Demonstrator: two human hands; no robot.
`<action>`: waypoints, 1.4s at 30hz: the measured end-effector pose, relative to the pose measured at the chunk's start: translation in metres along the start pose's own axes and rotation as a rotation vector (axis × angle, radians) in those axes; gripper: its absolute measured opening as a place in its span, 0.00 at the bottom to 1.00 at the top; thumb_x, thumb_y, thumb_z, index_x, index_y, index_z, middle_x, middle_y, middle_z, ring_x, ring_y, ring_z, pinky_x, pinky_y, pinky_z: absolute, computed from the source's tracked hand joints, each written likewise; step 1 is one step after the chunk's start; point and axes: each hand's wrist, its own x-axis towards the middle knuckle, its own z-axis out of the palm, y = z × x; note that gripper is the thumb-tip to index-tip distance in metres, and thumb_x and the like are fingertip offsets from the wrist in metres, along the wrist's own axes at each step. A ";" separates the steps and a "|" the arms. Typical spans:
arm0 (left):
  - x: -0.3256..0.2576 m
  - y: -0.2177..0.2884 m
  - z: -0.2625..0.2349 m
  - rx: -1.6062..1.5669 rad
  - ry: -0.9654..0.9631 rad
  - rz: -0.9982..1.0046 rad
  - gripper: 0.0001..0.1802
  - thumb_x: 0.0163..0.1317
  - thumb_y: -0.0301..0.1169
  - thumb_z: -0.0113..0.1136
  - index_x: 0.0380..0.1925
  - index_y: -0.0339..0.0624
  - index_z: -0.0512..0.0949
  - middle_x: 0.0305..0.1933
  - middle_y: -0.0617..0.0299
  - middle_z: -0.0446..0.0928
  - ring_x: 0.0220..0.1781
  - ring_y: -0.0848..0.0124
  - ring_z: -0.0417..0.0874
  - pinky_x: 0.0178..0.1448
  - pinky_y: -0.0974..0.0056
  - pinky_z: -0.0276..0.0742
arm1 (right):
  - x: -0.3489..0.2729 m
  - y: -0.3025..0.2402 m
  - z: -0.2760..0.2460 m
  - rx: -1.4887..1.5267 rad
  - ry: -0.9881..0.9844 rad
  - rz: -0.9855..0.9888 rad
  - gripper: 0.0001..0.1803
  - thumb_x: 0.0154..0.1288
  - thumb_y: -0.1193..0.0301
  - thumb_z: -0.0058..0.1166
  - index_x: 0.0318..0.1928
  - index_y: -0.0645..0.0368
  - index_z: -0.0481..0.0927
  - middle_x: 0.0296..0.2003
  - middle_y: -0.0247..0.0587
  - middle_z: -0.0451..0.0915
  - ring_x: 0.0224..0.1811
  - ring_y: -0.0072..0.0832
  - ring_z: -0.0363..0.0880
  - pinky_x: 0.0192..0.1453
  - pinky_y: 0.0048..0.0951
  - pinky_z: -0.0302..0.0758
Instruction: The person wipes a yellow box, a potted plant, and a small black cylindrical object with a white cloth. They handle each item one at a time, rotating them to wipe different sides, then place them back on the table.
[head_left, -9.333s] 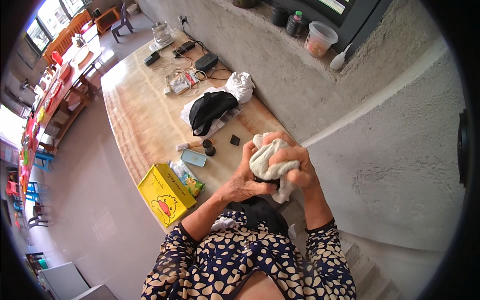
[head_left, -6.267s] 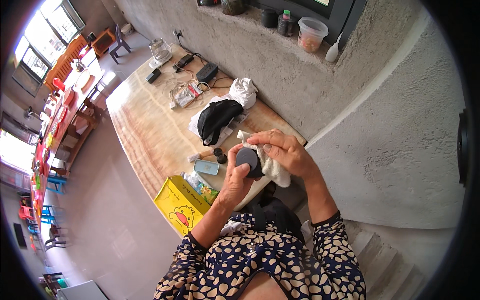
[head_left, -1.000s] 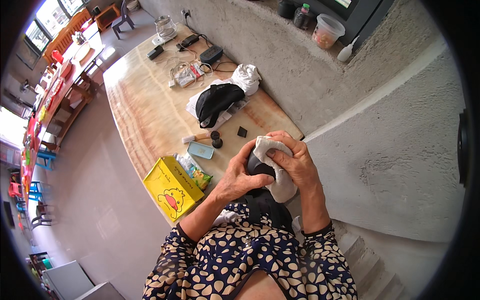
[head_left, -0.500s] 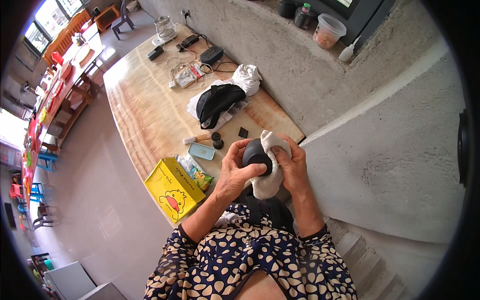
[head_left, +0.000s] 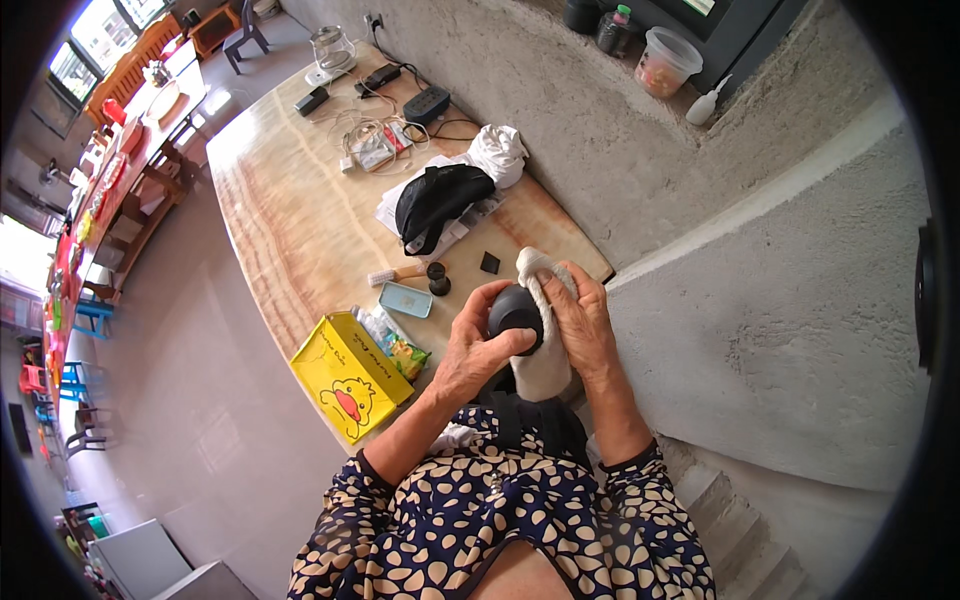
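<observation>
Whereas a bunched off-white fabric cloth (head_left: 543,368) is grasped by the right hand (head_left: 584,325), a rounded matte-black object (head_left: 511,309) (material and long axis not determinable) is clasped by the nearer left hand (head_left: 472,345), between both hands, just left of the cloth.

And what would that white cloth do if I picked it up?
The white cloth would probably flop, as it's bunched and creased at the right hand. It's likely light, since it looks like plain fabric. It probably wouldn't break, given its soft folds.
</observation>
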 end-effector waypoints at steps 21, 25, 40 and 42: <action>0.034 -0.007 -0.001 -0.620 0.081 0.146 0.22 0.64 0.38 0.54 0.55 0.50 0.61 0.45 0.63 0.71 0.44 0.76 0.73 0.48 0.72 0.72 | 0.000 0.020 0.024 -0.640 0.179 -0.808 0.18 0.58 0.71 0.57 0.50 0.56 0.76 0.52 0.52 0.68 0.53 0.46 0.68 0.54 0.40 0.69; 0.025 -0.001 0.002 -0.470 -0.013 0.188 0.22 0.62 0.34 0.54 0.55 0.45 0.62 0.44 0.64 0.71 0.44 0.79 0.72 0.49 0.73 0.71 | 0.016 -0.001 0.019 -0.476 0.133 -0.635 0.14 0.61 0.73 0.52 0.48 0.62 0.75 0.47 0.49 0.72 0.47 0.40 0.73 0.50 0.35 0.71; 0.006 0.003 -0.005 -0.538 0.186 0.156 0.18 0.65 0.42 0.51 0.50 0.48 0.64 0.43 0.62 0.72 0.44 0.74 0.74 0.48 0.69 0.74 | -0.011 0.002 0.039 -0.542 0.012 -0.888 0.24 0.65 0.65 0.53 0.58 0.64 0.70 0.55 0.53 0.68 0.55 0.44 0.68 0.59 0.39 0.65; 0.003 0.003 -0.004 -0.564 0.175 0.177 0.18 0.65 0.44 0.49 0.49 0.48 0.66 0.42 0.63 0.73 0.44 0.74 0.74 0.49 0.69 0.73 | -0.021 0.007 0.041 -0.658 0.040 -0.947 0.28 0.63 0.63 0.56 0.59 0.64 0.68 0.56 0.54 0.67 0.54 0.46 0.67 0.58 0.41 0.65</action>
